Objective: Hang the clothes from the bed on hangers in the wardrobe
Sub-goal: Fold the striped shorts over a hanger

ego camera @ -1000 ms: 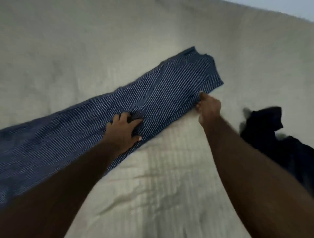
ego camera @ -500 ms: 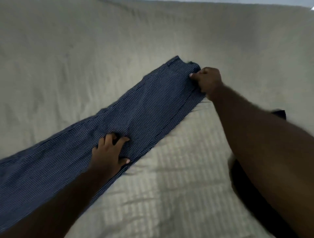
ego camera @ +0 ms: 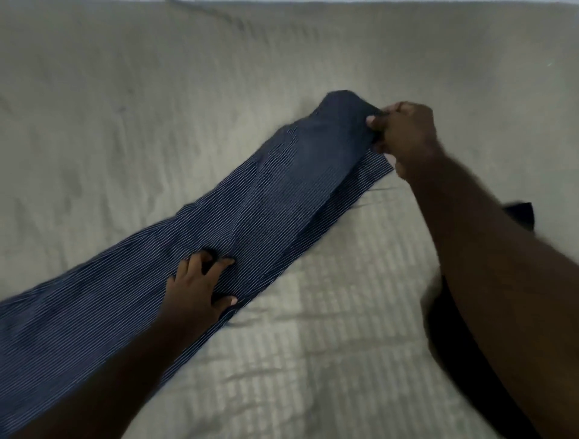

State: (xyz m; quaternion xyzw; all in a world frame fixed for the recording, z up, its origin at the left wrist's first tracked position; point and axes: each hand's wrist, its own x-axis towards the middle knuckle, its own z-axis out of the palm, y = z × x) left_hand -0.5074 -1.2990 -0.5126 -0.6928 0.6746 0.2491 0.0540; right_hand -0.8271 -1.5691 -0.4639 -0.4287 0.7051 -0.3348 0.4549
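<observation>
Navy pinstriped trousers [ego camera: 260,216] stretch diagonally across the pale quilted bed [ego camera: 156,103], from lower left to upper middle. My left hand [ego camera: 200,285] presses on the cloth about halfway along, fingers spread and slightly bent into a fold. My right hand [ego camera: 404,134] grips the far end of the trousers and holds its top layer lifted off the bed, with the lower layer still flat beneath. No hanger or wardrobe is in view.
A dark garment [ego camera: 454,344] lies on the bed at the right, mostly hidden behind my right forearm, with one corner showing at the dark garment's far tip [ego camera: 520,213]. The bed's far edge [ego camera: 344,2] runs along the top of the view.
My right hand went from the trousers' near edge up to their far end, took hold of it and lifted the top layer. My left hand stayed pressed mid-length.
</observation>
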